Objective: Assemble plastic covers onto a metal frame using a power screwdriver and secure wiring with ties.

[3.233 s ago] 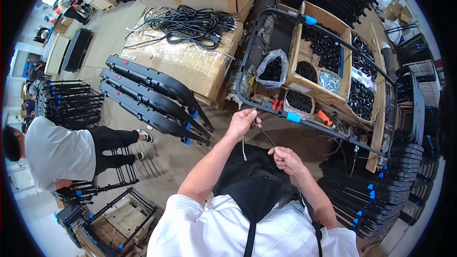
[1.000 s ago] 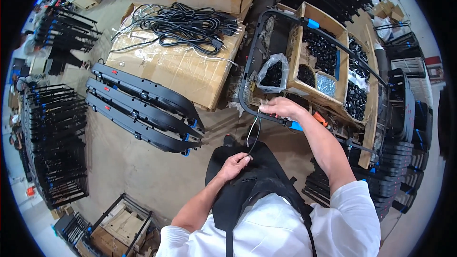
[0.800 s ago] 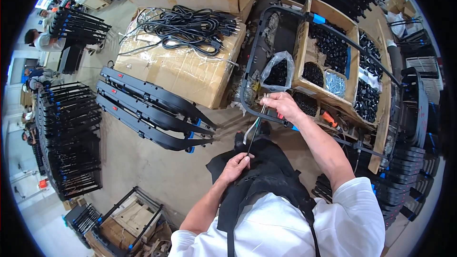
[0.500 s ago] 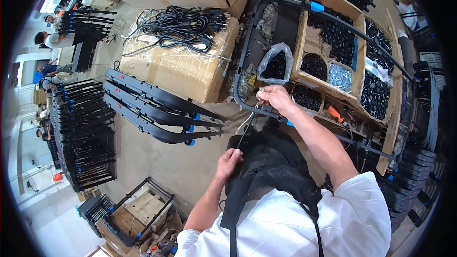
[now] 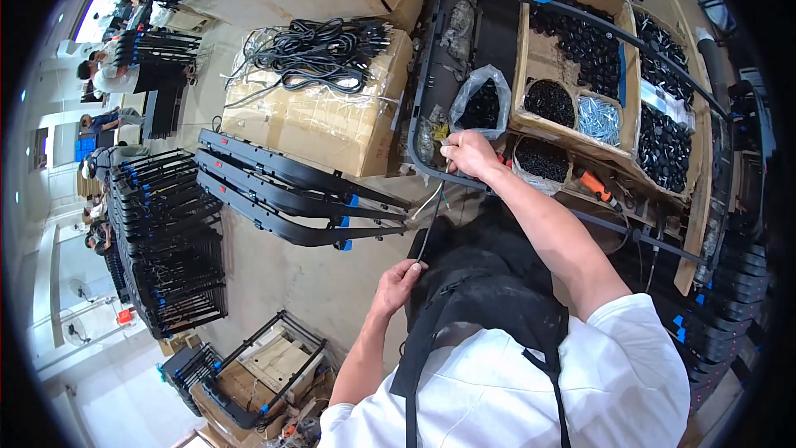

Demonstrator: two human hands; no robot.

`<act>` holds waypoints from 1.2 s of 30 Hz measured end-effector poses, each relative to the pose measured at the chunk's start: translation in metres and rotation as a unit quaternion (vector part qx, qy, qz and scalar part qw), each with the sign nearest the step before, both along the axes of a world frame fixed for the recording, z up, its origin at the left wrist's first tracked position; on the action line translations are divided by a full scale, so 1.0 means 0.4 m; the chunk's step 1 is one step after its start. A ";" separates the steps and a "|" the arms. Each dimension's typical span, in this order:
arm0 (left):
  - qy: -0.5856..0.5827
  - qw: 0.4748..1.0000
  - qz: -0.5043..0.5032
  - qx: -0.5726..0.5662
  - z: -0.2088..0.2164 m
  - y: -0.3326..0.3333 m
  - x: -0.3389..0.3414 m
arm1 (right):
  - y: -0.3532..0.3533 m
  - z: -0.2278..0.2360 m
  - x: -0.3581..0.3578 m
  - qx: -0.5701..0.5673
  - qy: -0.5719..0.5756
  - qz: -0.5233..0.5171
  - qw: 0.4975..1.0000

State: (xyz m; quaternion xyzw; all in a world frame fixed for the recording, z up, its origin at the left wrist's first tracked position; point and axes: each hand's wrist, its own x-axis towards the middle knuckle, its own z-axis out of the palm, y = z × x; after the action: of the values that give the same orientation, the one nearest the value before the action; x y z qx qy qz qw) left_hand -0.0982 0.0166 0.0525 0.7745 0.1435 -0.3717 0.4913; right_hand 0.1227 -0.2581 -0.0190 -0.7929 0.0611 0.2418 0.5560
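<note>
My left hand point(image 5: 400, 286) is closed in a pinch on a thin dark cable point(image 5: 429, 232), low beside the black apron. The cable runs up toward the near left corner of a black tubular frame point(image 5: 412, 108). Pale and green wire ends show just below that corner. At the corner my right hand point(image 5: 474, 155) pinches the upper end of the cable; its fingertips partly hide it. Just beyond the fingers is a small yellow piece point(image 5: 441, 131). A clear plastic bag point(image 5: 483, 99) of black parts lies inside the frame.
Right of the frame's corner stands a wooden bin point(image 5: 524, 50) with black parts and silver screws point(image 5: 599, 119). An orange-handled tool point(image 5: 594, 185) lies below it. At left are black curved panels point(image 5: 274, 187) and a carton point(image 5: 365, 129) topped with coiled cables point(image 5: 323, 54). People work farther left.
My right hand has moved slightly left and away from me, against the frame's corner. The left hand keeps its pinch on the cable. The whole view has shifted a little.
</note>
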 end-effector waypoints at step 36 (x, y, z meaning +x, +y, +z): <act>0.014 0.982 0.076 -0.170 -0.127 -0.201 0.342 | -0.031 0.038 -0.010 0.147 0.050 -0.028 0.987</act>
State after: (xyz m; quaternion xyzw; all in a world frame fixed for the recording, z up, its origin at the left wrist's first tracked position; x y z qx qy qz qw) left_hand 0.0384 -0.0637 0.0016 0.6608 0.1436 -0.3632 0.6409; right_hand 0.1188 -0.2705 -0.0039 -0.6873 0.0747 0.2723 0.6692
